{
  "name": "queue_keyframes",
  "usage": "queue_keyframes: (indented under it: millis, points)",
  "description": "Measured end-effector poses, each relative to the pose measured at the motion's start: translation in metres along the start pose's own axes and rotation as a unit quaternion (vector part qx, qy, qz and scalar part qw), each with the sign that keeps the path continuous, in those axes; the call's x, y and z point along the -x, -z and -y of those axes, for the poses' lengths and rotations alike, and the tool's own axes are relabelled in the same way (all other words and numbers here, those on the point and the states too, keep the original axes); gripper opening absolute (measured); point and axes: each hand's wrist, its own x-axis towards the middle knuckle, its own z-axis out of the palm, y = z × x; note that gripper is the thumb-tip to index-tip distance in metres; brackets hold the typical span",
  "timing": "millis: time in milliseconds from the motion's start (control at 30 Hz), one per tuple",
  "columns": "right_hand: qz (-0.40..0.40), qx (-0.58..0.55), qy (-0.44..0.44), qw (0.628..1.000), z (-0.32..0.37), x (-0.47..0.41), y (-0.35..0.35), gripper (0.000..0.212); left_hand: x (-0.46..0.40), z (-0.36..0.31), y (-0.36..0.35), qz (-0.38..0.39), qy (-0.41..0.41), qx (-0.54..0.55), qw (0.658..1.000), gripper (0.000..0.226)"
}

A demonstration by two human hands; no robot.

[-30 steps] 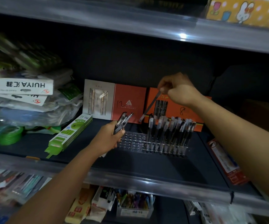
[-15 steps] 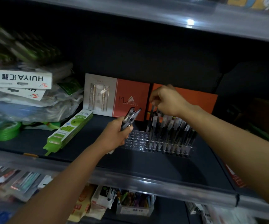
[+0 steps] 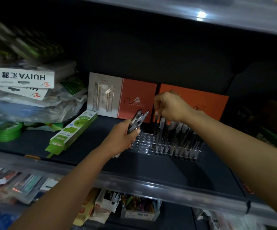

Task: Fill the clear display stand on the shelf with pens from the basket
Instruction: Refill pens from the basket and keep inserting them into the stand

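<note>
The clear display stand (image 3: pixel 142 143) sits on the dark shelf, its right part packed with several upright black pens (image 3: pixel 179 136) and its left holes bare. My left hand (image 3: pixel 122 138) grips a small bundle of pens (image 3: pixel 138 119) just left of the stand, tips pointing up. Over the stand's back left rows, my right hand (image 3: pixel 169 105) pinches the top of one pen (image 3: pixel 156 128) that stands upright, its lower end among the holes. The basket is out of view.
Two orange pen boxes (image 3: pixel 138 100) lean against the back wall behind the stand. A green box (image 3: pixel 73 130) lies to the left, with bagged goods (image 3: pixel 29 100) and green tape rolls (image 3: pixel 6 131) beyond. The shelf's front rail (image 3: pixel 151 185) runs under my arms.
My right hand has come down from above the stand, bringing its pen from a slant to upright in the back left rows. My left hand stayed beside the stand with its bundle.
</note>
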Motion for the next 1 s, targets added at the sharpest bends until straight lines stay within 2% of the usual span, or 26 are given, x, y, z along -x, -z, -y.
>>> queue_keyframes:
  millis: [133, 333, 467, 667, 833, 1000]
  points:
    - [-0.021, -0.003, -0.006, 1.000, -0.001, -0.002, -0.002, 0.007, 0.001, -0.001, 0.001, 0.000, -0.002, 0.003, 1.000, 0.005]
    - [-0.005, -0.005, -0.014, 1.000, -0.008, -0.004, -0.010, 0.025, 0.003, -0.001, 0.002, 0.004, -0.008, 0.002, 1.000, 0.003]
    - [0.003, 0.002, -0.001, 1.000, -0.008, -0.003, -0.010, 0.009, 0.002, 0.000, 0.002, 0.004, -0.004, 0.002, 1.000, 0.004]
    - [-0.004, -0.002, 0.011, 1.000, -0.001, 0.001, 0.002, 0.004, 0.001, -0.004, 0.000, 0.004, -0.006, 0.002, 1.000, 0.010]
    - [-0.041, -0.072, 0.094, 0.992, 0.020, 0.020, 0.023, 0.006, 0.002, -0.010, -0.001, 0.000, -0.003, 0.000, 1.000, 0.007]
    - [0.013, -0.059, 0.180, 0.982, 0.036, 0.033, 0.030, 0.019, 0.003, -0.016, -0.005, 0.001, -0.003, -0.006, 1.000, 0.003]
